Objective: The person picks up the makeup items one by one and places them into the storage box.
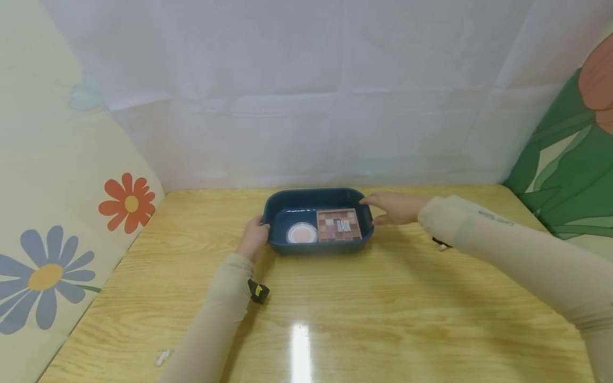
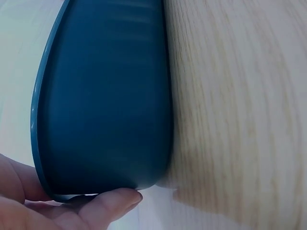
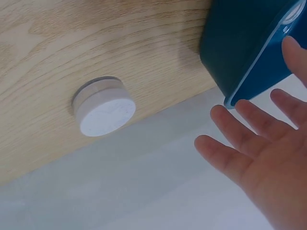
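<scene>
A dark blue plastic bin (image 1: pixel 311 248) stands on the wooden table. Inside it lie a round compact (image 1: pixel 302 233) with a pale pink centre and a square makeup palette (image 1: pixel 339 225) with "DARK"-like lettering, hard to read. My left hand (image 1: pixel 254 238) grips the bin's left end; up close, its fingers (image 2: pixel 112 203) are bent around the end by the rim. At the right end, my right hand (image 1: pixel 395 207) has its fingers spread beside the bin's wall. The right wrist view shows those fingers (image 3: pixel 235 158) straight, holding nothing. A round white-lidded jar (image 3: pixel 106 112) sits on the table nearby, unseen in the head view.
Behind the wooden table (image 1: pixel 364 314) hangs a white cloth (image 1: pixel 306 96). Flower-patterned panels (image 1: pixel 48 276) flank it on both sides. A small white scrap (image 1: pixel 163 357) lies near the front left. Each wrist wears a small black device (image 1: pixel 258 291).
</scene>
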`<state>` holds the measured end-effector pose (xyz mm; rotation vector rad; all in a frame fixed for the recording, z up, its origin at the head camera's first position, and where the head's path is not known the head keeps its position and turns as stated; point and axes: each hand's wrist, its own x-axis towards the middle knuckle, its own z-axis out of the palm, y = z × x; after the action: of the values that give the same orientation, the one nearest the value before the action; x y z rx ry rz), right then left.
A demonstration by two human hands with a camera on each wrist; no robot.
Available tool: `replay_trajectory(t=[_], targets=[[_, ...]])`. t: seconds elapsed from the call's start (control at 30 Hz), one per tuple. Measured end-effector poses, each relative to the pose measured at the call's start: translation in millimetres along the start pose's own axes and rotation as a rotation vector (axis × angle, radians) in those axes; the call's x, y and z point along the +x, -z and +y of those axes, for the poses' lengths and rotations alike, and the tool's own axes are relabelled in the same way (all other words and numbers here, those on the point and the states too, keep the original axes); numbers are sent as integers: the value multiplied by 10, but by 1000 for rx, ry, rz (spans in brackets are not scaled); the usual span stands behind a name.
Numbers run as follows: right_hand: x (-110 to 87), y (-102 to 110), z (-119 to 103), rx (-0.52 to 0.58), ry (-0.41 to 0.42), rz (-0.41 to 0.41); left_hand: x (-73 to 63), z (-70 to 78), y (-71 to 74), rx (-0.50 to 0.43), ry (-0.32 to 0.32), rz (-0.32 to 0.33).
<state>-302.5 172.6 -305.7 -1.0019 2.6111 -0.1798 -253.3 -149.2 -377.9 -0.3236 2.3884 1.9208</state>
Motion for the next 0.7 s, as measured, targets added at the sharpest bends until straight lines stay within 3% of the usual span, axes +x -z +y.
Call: replay_trajectory(t=[0.47,0.7], targets=[[-32,-71,147,-23,10,93,-6,-6,14,20,4,-6],[-52,-87,185,-23,-16,100,-13,-22,15,15,4,2]])
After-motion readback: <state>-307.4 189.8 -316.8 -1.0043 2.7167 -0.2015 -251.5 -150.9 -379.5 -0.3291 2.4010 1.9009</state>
